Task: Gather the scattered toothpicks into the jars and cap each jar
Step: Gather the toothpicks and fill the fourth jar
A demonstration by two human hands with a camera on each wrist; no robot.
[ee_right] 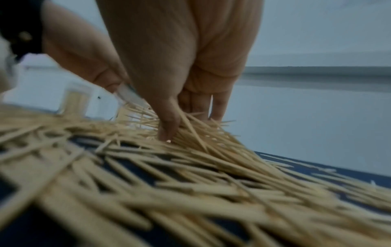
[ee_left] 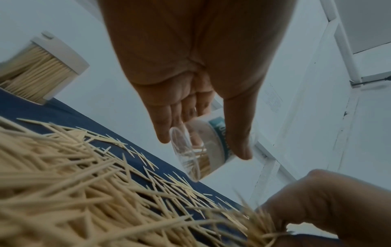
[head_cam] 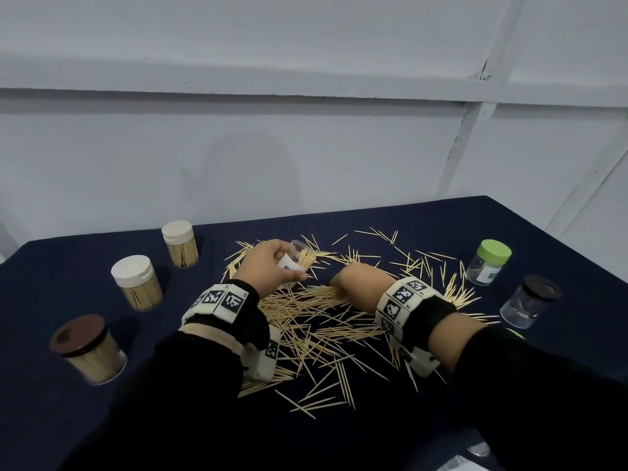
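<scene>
Toothpicks (head_cam: 316, 321) are spread in a loose heap over the middle of the dark blue tablecloth (head_cam: 424, 226), reaching from the left wrist across to the right. At the left, three capped jars are seen already packed: a brown-lidded jar (head_cam: 89, 348) nearest, a white-lidded jar (head_cam: 136, 283) beyond it, and a second white-lidded jar (head_cam: 180, 244) farthest. Just right of these, an open clear jar (head_cam: 299, 261) is held tilted above the far left part of the heap by the left hand (head_cam: 268, 266), whose fingers and thumb are curled round its wall; a few toothpicks are seen inside it. Further right, the right hand (head_cam: 356, 283) is lowered into the pile, its fingers (ee_right: 169, 127) closed on a bundle of toothpicks. At the far right, a green-lidded jar (head_cam: 489, 262) and a black-lidded jar (head_cam: 530, 300) stand capped but apparently empty.

The step in hand is judged to be the filling of the open jar, with much of the task left. The next move calls for the bundle to be lifted and aligned lengthways with the jar's mouth, so that it slides in without stray sticks catching the rim.
</scene>
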